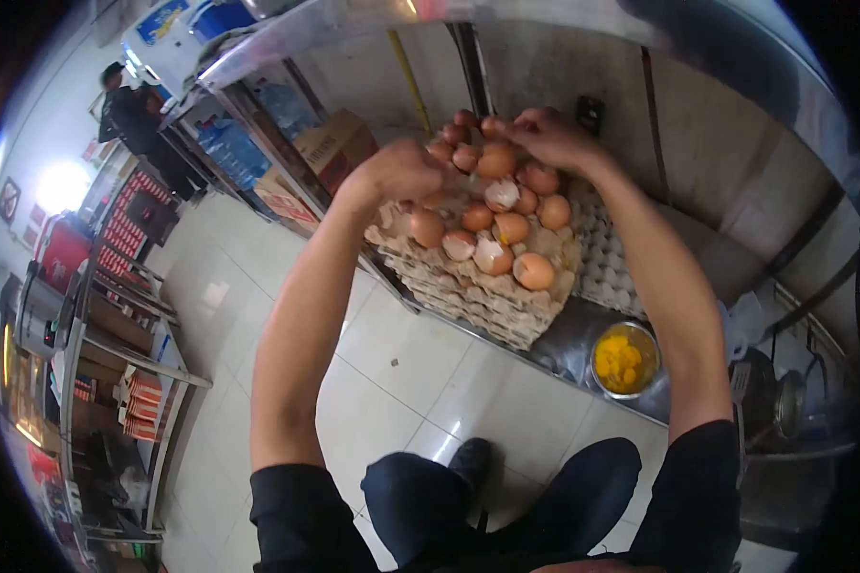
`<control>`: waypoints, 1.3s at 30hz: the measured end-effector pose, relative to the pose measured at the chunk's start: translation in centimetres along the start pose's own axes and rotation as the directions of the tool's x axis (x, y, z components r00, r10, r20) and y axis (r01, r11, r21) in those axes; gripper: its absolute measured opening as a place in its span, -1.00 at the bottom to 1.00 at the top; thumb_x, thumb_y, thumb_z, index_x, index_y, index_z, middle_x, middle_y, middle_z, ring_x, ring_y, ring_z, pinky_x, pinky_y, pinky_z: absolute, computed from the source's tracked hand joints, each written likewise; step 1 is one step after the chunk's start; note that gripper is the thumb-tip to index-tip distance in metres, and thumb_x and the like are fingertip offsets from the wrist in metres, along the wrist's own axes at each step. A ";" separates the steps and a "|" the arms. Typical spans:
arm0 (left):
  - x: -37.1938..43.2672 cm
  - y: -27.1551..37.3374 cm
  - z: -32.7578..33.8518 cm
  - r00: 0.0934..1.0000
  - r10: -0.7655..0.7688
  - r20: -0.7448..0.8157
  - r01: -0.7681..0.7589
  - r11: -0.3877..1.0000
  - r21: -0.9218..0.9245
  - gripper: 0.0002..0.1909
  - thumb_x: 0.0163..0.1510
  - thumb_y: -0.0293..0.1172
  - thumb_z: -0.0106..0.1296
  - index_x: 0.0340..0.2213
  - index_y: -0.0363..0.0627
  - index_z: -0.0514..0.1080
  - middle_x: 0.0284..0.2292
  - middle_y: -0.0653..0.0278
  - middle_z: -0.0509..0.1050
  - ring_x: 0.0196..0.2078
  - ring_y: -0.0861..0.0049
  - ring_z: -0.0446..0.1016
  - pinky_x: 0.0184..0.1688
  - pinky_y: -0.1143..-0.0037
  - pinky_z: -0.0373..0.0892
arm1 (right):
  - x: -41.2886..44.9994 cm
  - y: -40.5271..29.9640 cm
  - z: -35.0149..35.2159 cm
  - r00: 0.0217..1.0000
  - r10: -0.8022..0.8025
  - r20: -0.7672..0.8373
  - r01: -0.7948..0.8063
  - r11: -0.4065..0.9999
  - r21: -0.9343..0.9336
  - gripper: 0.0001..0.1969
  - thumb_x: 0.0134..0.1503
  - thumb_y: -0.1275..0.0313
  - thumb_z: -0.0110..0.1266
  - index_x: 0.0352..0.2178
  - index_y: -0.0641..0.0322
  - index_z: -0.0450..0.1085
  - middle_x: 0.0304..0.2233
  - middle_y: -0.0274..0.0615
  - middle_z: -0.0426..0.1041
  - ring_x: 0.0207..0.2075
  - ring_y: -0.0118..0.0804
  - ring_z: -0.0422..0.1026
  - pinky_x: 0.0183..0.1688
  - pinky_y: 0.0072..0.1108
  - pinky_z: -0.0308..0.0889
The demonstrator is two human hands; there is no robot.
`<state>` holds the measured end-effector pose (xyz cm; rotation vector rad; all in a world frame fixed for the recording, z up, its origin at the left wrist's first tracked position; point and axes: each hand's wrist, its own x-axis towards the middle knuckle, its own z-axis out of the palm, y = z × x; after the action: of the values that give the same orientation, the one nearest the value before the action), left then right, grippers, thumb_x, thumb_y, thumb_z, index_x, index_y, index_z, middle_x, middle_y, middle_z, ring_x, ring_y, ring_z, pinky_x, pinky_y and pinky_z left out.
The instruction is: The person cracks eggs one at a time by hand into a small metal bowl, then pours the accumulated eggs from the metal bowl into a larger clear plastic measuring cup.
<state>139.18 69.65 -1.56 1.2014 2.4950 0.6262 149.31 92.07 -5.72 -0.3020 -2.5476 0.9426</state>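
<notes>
Brown eggs and broken eggshells sit on top of a stack of cardboard egg trays. Several shells are cracked open and show white insides, and one has a smear of yolk. My left hand is blurred over the stack's left side, its fingers curled down among the eggs. At the far side, the fingertips of my right hand are by a brown egg; whether they grip it is hidden. A metal bowl holding raw yolks stands to the right, below my right forearm.
Another grey egg tray lies right of the stack on the metal shelf. Cardboard boxes and large water bottles stand farther left. A person stands in the background. A rack holds goods across the tiled floor.
</notes>
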 end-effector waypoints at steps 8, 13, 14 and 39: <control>-4.1 0.1 -1.7 0.991 0.014 -0.133 -0.039 0.981 -0.190 -0.68 -0.03 -0.27 -0.07 -0.35 -0.24 0.52 -0.65 0.33 0.44 -0.66 0.69 0.34 -0.65 0.64 0.23 | 8.3 7.9 4.4 0.995 0.081 0.052 -0.042 0.849 -0.527 -0.63 -0.17 0.33 0.20 -0.25 0.17 0.41 -0.28 -0.09 0.50 -0.16 -0.10 0.45 -0.10 -0.39 0.37; -8.4 3.8 3.3 0.967 0.237 0.090 -0.127 0.761 -0.636 -0.68 0.13 -0.22 -0.06 -0.21 -0.19 0.48 -0.46 0.33 0.51 -0.55 0.73 0.41 -0.59 0.70 0.26 | 8.1 8.8 4.7 0.998 -0.054 -0.039 0.033 0.912 -0.410 -0.59 -0.11 0.22 0.14 -0.21 0.17 0.39 -0.27 -0.05 0.49 -0.20 -0.07 0.47 -0.12 -0.39 0.37; -9.1 5.2 5.7 0.956 0.270 0.117 -0.113 0.705 -0.700 -0.63 0.13 -0.10 -0.03 -0.32 -0.21 0.51 -0.46 0.32 0.51 -0.51 0.74 0.42 -0.59 0.70 0.27 | 8.0 9.3 4.0 0.998 -0.049 -0.048 0.024 0.910 -0.415 -0.59 -0.11 0.22 0.14 -0.21 0.17 0.39 -0.27 -0.05 0.49 -0.20 -0.07 0.47 -0.12 -0.39 0.37; 1.8 7.8 41.8 0.684 0.725 0.077 -0.408 0.467 -0.784 -0.15 -0.27 -0.38 0.35 0.04 -0.15 0.10 -0.13 0.08 0.39 -0.05 0.39 0.39 0.01 0.48 0.31 | -33.5 12.5 4.8 0.881 0.023 -0.473 -0.180 0.940 -0.290 -0.64 0.02 0.57 0.13 -0.10 0.30 0.34 -0.16 -0.10 0.40 -0.10 -0.28 0.41 -0.09 -0.55 0.38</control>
<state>161.83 85.99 -33.70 1.6007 1.1804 1.2287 177.85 87.45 -27.23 -0.6802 -2.2364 0.4022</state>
